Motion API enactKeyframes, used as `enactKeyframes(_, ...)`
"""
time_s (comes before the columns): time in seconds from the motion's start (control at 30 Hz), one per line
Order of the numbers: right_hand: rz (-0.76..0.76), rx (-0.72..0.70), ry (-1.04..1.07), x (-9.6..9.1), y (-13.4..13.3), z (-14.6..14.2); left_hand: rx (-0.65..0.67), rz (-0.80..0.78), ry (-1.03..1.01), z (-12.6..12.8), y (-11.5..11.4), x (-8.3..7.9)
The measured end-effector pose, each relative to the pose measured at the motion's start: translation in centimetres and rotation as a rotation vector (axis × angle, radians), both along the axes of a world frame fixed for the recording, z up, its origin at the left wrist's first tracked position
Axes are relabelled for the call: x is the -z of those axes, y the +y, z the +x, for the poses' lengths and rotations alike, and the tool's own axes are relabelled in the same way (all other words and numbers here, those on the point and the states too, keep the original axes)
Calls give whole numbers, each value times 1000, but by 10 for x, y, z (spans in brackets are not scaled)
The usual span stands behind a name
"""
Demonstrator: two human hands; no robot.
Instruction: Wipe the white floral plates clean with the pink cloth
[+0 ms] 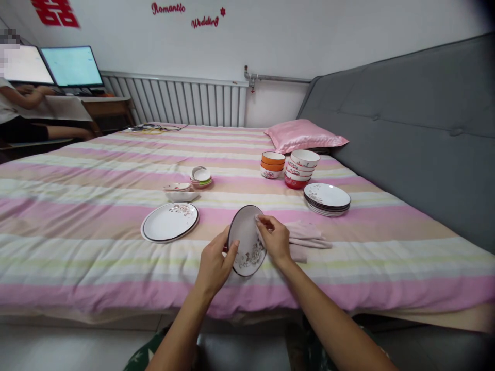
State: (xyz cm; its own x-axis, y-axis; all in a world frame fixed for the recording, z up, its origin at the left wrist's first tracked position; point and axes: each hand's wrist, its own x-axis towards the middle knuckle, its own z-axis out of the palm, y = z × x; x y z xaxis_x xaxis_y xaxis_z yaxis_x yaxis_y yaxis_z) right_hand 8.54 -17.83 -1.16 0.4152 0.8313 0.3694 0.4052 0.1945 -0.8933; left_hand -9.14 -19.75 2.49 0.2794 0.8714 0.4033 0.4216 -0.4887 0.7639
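A white floral plate (244, 242) with a dark rim is tilted upright above the bed's near edge. My left hand (215, 264) grips its left rim, fingers curled around it. My right hand (275, 238) presses against the plate's right side and holds a pale pink cloth (306, 237) that trails onto the bed behind it. A second matching plate (170, 221) lies flat on the striped bedspread (96, 206) to the left.
A stack of plates (327, 199) sits to the right, stacked bowls (297, 167) behind it, small dishes (201, 176) in the middle. A pink pillow (303, 134) and grey headboard (417, 123) lie right. A person sits at monitors (71, 66) far left.
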Motion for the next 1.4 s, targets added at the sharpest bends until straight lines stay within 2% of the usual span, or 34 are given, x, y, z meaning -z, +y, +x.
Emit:
enactKeyframes(0.2,126,-38,187,-8,7,-5,59,103,56,2,-4,0)
enactKeyframes(0.37,206,-106,153,-20,2,-17,89,176,75,3,-4,0)
enactKeyframes(0.53,285,-287,44,-29,-10,-24,73,201,113,1,-1,2)
enactKeyframes(0.7,283,-505,-66,-29,-19,-21,57,188,120,-1,1,5)
enactKeyframes(0.8,252,-595,-113,-25,-25,-20,73,158,113,-3,3,6)
enactKeyframes(0.93,185,-692,-117,-21,-32,-20,30,121,128,-5,5,6)
enactKeyframes(1.1,20,-809,-140,-16,-37,-12,-19,57,172,-7,7,5)
enactKeyframes(1.23,-175,-789,-186,-9,-36,1,-35,43,168,-6,7,4)
enactKeyframes(1.4,-309,-650,-289,-10,-32,10,-34,47,155,-4,6,3)
